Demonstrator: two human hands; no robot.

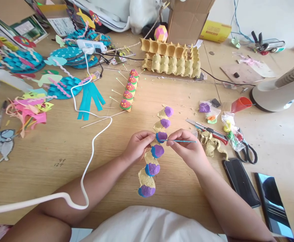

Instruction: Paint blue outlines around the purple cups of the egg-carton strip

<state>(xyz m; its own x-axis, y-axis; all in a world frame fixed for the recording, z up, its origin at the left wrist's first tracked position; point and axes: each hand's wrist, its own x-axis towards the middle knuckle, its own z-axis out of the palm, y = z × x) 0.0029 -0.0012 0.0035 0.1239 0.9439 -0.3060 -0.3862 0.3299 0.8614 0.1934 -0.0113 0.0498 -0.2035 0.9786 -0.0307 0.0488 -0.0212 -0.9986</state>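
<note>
Left grip (138, 144) pinches the egg-carton strip (158, 151); right grip (186, 147) pinches a blue stick (184, 141); utility knife (211, 131) and scissors (248, 151) lie nearby; a white cable (92, 149) crosses the left forearm (109, 173).

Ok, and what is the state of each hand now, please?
Left hand: closed, pinching the egg-carton strip.
Right hand: closed, holding a thin blue stick.

The counter (53, 141) has a light-brown wood-grain surface. A white wall (275, 16) stands behind its rear edge, at right. Pale floor (81, 233) shows below the front edge. Lighting is bright.
</note>
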